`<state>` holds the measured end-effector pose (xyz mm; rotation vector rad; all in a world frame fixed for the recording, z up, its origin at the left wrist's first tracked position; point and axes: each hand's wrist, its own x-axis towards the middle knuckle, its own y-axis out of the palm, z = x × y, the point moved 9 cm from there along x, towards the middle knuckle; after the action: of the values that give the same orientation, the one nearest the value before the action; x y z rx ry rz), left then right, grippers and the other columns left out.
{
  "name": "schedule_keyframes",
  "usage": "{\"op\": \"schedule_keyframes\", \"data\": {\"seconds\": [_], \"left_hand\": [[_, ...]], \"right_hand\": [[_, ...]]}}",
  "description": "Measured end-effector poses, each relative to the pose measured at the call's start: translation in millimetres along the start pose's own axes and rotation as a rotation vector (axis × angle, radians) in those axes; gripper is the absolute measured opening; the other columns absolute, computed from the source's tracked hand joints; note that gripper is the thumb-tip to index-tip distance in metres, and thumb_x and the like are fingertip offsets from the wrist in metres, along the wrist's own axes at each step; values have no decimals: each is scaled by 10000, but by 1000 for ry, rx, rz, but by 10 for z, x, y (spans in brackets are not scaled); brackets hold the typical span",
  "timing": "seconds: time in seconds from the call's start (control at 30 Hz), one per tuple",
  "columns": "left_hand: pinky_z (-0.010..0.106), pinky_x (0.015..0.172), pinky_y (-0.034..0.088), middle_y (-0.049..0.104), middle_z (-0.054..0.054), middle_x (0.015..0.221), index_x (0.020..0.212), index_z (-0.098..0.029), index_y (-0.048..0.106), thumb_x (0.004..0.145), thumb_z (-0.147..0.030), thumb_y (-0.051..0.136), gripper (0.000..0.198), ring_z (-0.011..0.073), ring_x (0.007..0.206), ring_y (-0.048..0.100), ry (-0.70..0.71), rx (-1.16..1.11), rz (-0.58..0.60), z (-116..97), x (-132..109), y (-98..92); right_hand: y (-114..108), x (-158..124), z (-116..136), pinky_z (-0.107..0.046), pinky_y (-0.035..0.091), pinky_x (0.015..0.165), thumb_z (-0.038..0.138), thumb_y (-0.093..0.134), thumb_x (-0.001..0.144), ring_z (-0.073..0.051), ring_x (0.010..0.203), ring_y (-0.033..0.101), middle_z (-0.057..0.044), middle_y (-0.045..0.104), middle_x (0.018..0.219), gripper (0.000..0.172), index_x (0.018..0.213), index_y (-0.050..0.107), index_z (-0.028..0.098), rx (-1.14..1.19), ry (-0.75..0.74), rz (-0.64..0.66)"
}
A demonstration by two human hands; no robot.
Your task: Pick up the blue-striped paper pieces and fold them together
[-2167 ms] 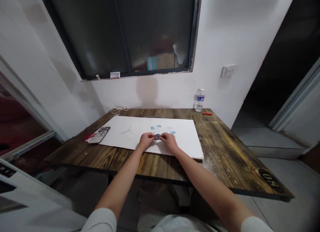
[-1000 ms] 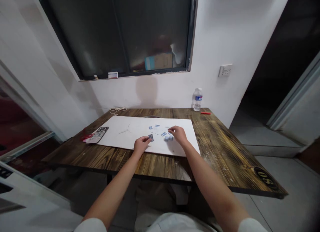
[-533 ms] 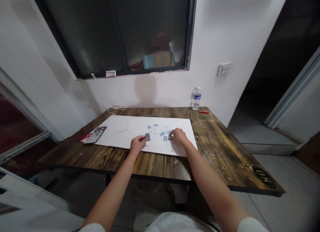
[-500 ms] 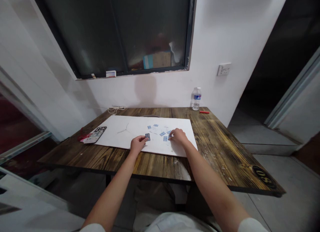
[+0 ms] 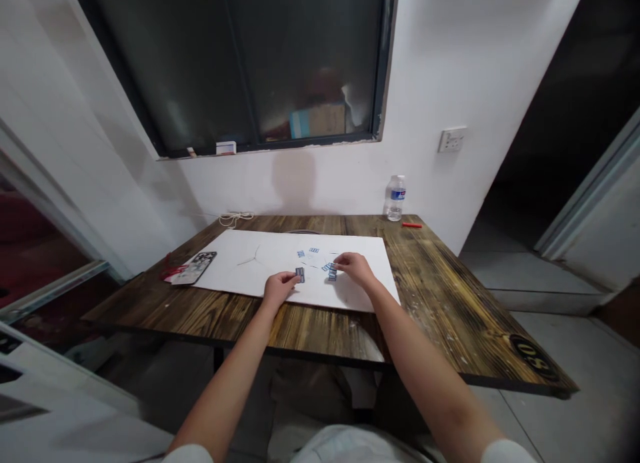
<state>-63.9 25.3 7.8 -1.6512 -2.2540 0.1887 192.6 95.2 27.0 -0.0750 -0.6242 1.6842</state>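
A small dark blue-grey card-like piece (image 5: 300, 274) is pinched between the thumb and fingers of my left hand (image 5: 280, 290), near the front edge of a white board (image 5: 273, 250). My right hand (image 5: 356, 268) hovers over the right part of the board, its fingertips closed on a small blue piece (image 5: 333, 269). Below those fingertips lies a small blue-and-white piece (image 5: 332, 276), partly covered. Farther back on the board are two more such pieces, a tilted blue piece (image 5: 301, 254) and a flat one (image 5: 314, 250). Thin dark lines (image 5: 255, 255) mark the board's left half.
A patterned phone-like object (image 5: 200, 266) overlaps the board's left end, with something red (image 5: 171, 271) beside it. At the back of the wooden table (image 5: 430, 296) are a cord (image 5: 235, 217), a water bottle (image 5: 397, 200) and a red pen-like stick (image 5: 412, 225). A wall stands behind.
My right hand has moved a little left and away from me, bringing its blue piece over the others. My left hand keeps its piece, now turned more upright. The view has shifted slightly.
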Motion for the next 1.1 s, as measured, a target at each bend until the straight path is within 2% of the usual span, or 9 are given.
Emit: {"op": "schedule_keyframes", "data": {"seconds": [0.1, 0.27, 0.43, 0.63, 0.83, 0.93, 1.1], "left_hand": [[289, 609, 516, 745, 57, 740, 792, -154, 760, 589, -463, 783, 371, 161, 580, 630, 20, 13, 29, -11, -16, 40], [279, 631, 499, 752, 53, 757, 778, -170, 767, 607, -435, 767, 316, 179, 642, 645, 45, 57, 102, -43, -52, 140], [267, 610, 471, 737, 48, 719, 774, -160, 768, 613, -449, 763, 331, 174, 626, 629, 66, 58, 192, -93, -96, 226], [265, 584, 455, 711, 49, 665, 775, -148, 761, 597, -514, 773, 406, 169, 594, 606, 84, 23, 241, -137, -125, 264], [255, 579, 443, 690, 35, 636, 740, -147, 742, 600, -514, 767, 394, 159, 586, 592, 93, 19, 253, -165, -134, 280], [256, 580, 447, 688, 32, 637, 745, -151, 742, 599, -536, 765, 413, 162, 591, 595, 87, 28, 246, -186, -149, 269], [253, 571, 444, 679, 27, 625, 721, -158, 731, 604, -549, 767, 410, 157, 578, 591, 94, 11, 231, -225, -163, 244]], "right_hand": [[160, -39, 176, -261, 469, 652, 284, 755, 672, -168, 692, 650, -29, 725, 738, 149, 759, 701, 176, 187, -53, 63], [404, -164, 432, -260, 454, 628, 407, 759, 685, -148, 640, 606, -18, 698, 683, 240, 697, 674, 183, 188, -179, 75], [508, -249, 475, -265, 455, 624, 410, 712, 750, -149, 639, 601, -15, 691, 701, 219, 770, 671, 196, 125, -231, 5], [530, -307, 511, -286, 478, 665, 389, 682, 792, -156, 659, 606, -21, 702, 750, 217, 906, 665, 205, 81, -269, -18], [529, -336, 541, -286, 473, 653, 407, 713, 763, -159, 648, 605, -22, 697, 726, 241, 880, 671, 202, 124, -261, -31], [543, -315, 481, -282, 471, 640, 450, 726, 736, -165, 648, 614, -26, 696, 703, 268, 802, 679, 195, 160, -182, -11], [668, -256, 350, -253, 438, 574, 487, 752, 672, -149, 588, 598, -5, 666, 603, 320, 637, 649, 186, 242, -54, 108]]}}
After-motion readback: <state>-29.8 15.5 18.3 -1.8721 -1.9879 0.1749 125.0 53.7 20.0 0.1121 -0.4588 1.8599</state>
